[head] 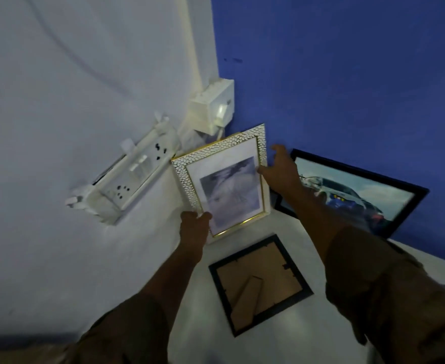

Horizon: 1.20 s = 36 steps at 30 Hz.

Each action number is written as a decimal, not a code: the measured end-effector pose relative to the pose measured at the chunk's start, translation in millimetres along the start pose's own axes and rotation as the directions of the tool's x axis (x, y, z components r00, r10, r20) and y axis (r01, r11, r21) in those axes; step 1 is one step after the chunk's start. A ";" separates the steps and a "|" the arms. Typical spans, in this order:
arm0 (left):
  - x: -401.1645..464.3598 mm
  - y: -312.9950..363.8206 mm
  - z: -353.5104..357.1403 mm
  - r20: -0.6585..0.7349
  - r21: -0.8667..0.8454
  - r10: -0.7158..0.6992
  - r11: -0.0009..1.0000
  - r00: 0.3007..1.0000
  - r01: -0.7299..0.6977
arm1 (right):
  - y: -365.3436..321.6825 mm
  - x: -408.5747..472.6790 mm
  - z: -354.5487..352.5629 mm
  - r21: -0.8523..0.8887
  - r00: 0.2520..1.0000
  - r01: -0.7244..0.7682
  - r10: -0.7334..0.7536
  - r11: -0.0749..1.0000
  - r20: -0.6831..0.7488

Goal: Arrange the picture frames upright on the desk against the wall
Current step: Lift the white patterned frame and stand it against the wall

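Observation:
A white and gold pebbled frame (226, 177) with a grey picture stands upright in the corner of the white desk (281, 334). My left hand (193, 227) grips its lower left corner. At the frame's right edge my right hand (281, 170) is spread, fingers apart, touching or just off the rim. A black frame with a car photo (358, 195) leans against the blue wall to the right. Another black frame (259, 283) lies face down on the desk, its brown backing and stand showing.
A white socket strip (126, 179) is fixed to the pale left wall. A white switch box (213, 106) with a cable sits in the corner above the pebbled frame. The blue wall (347, 74) fills the right side.

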<state>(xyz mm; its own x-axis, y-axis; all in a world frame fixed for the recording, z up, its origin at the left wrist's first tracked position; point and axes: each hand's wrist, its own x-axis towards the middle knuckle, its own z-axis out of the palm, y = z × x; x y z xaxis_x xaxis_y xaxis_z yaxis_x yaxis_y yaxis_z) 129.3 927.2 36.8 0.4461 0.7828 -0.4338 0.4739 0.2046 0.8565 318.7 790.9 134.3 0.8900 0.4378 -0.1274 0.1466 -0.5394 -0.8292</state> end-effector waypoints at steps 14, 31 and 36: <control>58.4 -34.9 -25.5 0.110 0.584 0.409 0.711 0.906 -0.392 | 23.4 38.8 8.6 0.083 0.994 -0.044 0.036 0.996 0.099; -202.1 65.9 10.6 0.275 -0.178 0.240 0.964 0.931 -0.196 | -6.8 -177.3 -230.3 0.524 0.963 0.258 -0.176 0.811 -0.202; -325.3 121.6 106.8 0.481 -0.497 0.335 0.866 0.810 -0.062 | 24.1 -290.5 -321.8 0.686 0.926 0.358 -0.149 0.633 -0.347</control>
<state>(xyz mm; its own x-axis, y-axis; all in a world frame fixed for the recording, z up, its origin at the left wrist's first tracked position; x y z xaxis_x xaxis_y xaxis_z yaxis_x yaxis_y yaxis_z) 122.9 634.6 252.3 0.8855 0.4196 -0.1996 0.0053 0.4204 0.9073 202.6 419.3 326.4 0.9521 0.2363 0.1939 0.1157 0.3087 -0.9441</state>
